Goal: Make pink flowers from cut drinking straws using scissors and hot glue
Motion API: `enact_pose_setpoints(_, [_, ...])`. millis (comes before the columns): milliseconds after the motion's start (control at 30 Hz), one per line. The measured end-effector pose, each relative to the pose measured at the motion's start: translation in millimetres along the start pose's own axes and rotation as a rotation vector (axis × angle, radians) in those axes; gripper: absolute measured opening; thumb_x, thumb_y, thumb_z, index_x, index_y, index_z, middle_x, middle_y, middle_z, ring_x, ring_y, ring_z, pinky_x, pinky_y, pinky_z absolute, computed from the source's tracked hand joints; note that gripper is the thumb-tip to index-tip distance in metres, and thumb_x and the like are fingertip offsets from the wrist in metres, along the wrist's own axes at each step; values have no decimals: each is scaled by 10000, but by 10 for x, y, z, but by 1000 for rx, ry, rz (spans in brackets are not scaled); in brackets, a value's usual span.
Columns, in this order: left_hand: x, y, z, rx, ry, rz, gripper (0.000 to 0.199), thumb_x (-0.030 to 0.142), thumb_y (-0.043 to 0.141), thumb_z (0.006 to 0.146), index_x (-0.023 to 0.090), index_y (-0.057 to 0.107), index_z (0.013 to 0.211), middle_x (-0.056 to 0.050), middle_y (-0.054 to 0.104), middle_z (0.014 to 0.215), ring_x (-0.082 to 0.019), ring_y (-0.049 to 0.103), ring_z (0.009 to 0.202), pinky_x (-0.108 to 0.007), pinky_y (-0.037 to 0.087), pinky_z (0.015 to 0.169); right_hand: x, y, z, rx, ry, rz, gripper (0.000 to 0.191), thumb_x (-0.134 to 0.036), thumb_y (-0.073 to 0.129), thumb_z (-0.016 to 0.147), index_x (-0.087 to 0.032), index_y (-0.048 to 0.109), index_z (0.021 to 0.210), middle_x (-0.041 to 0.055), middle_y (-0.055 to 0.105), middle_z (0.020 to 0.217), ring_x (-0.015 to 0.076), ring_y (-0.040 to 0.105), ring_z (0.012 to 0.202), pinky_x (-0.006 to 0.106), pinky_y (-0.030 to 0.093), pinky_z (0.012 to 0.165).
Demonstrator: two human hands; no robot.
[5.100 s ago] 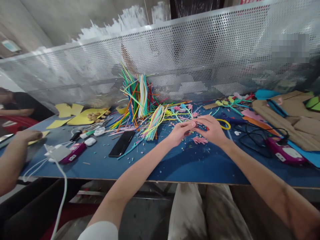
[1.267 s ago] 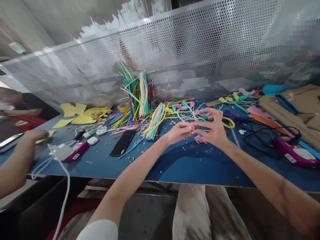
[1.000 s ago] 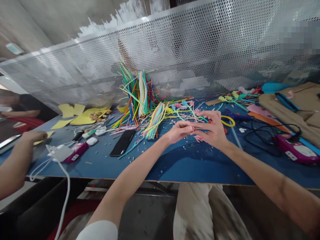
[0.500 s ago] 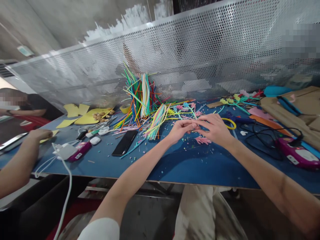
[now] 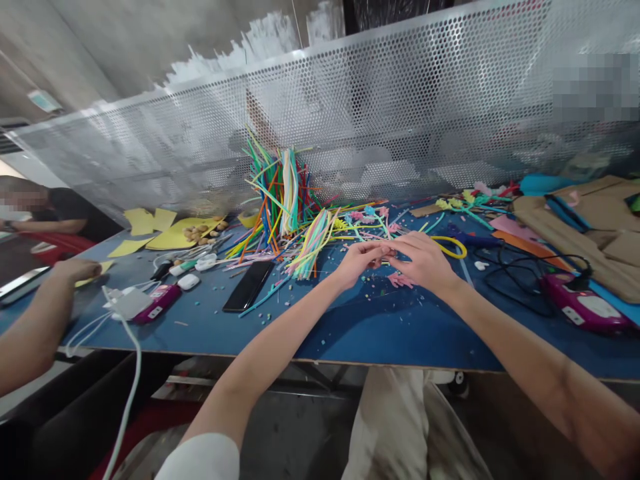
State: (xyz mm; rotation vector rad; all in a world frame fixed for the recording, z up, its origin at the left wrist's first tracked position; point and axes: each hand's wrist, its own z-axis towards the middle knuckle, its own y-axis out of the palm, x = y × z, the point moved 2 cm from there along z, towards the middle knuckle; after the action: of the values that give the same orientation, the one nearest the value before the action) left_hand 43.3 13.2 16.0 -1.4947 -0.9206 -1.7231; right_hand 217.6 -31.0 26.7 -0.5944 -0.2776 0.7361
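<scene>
Above the middle of the blue table, my left hand (image 5: 360, 262) and my right hand (image 5: 420, 259) meet at their fingertips. Both are closed in a pinch, and the fingers hide whatever small thing is between them. Just under my right hand lies a pink piece (image 5: 401, 280) made of short fuzzy bits. Behind the hands are pipe-cleaner flower stems (image 5: 370, 215) in pink, blue and yellow. A loose bundle of pastel pipe cleaners (image 5: 313, 247) lies to the left of my left hand. A yellow loop (image 5: 453, 247) shows beyond my right hand.
A black phone (image 5: 249, 287) lies left of my forearm. More pipe cleaners (image 5: 287, 190) stand upright against the perforated metal panel (image 5: 400, 100). Cables and a purple power unit (image 5: 583, 303) are at the right. Another person's hand (image 5: 77, 270) rests at the far left.
My fingertips stay together with only a slight shift; my right-hand fingers look a little more curled. The whole view has moved slightly.
</scene>
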Motion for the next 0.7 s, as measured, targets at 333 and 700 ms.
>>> enact_pose_setpoints(333, [15, -5, 6, 42, 9, 102, 429, 498, 835, 699, 124, 768, 898, -16, 652, 714, -62, 472, 589, -215, 350, 580, 34, 19, -13, 5, 16, -53, 207, -301, 610, 967, -186, 696, 1115, 75, 717, 1034, 212, 609, 973, 358, 426, 880])
enact_pose_setpoints(700, [69, -23, -7, 101, 87, 327, 333, 420, 764, 751, 132, 817, 909, -41, 730, 749, -84, 482, 582, -222, 354, 572, -76, -24, 18, -15, -2, -256, 193, -284, 576, 967, -191, 709, 1074, 59, 707, 965, 201, 569, 900, 367, 334, 852])
